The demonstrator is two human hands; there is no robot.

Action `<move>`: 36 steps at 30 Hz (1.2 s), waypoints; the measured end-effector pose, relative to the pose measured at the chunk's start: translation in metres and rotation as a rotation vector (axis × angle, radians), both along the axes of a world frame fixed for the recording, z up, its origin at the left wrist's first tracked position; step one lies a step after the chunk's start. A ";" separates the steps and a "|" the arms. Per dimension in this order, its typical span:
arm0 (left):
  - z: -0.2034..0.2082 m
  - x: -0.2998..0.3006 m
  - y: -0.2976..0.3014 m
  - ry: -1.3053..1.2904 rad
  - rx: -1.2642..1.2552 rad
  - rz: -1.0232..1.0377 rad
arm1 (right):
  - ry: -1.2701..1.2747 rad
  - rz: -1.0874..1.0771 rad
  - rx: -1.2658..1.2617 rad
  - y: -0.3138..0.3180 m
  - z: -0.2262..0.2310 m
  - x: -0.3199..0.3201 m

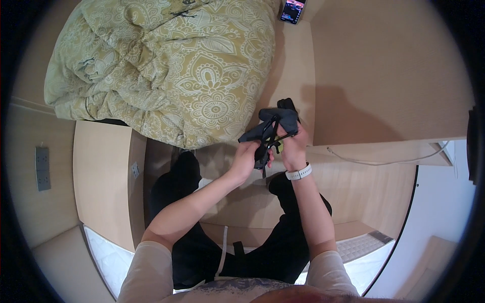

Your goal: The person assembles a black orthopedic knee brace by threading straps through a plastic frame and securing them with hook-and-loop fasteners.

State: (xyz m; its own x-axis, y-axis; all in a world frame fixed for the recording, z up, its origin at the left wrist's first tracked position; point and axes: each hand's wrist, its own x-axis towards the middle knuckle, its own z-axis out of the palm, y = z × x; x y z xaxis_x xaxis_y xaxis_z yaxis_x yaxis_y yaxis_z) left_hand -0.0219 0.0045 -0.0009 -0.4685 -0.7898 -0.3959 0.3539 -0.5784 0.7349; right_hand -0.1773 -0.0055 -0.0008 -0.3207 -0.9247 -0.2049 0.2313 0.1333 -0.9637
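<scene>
Far left of the frame: grey socket plate (43,169) on the wall. Right of it, lower left, a pale wooden cabinet (103,177). Upper left to upper centre: yellow-green quilt (209,76), white floral print, heaped, its lower edge creased. Just below the quilt's lower right corner, the person's left hand (245,160) has thumb and fingers clamped on the gear (285,120), a dark grey and black item with thin black straps; some fingertips hidden. Gear sits at centre, slightly right, held up between both hands; exact kind cannot be told from here. Top centre-right: phone (292,11), screen lit. Below it, the right hand (294,149) is closed around the gear's right side, fingers mostly hidden behind it; white watch (299,172) on that wrist. Centre right: pale cable (374,161), sagging below a wooden panel (384,76).
</scene>
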 end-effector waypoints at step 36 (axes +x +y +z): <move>-0.002 0.008 -0.001 0.003 0.048 0.006 | -0.176 0.262 0.171 0.001 0.039 0.015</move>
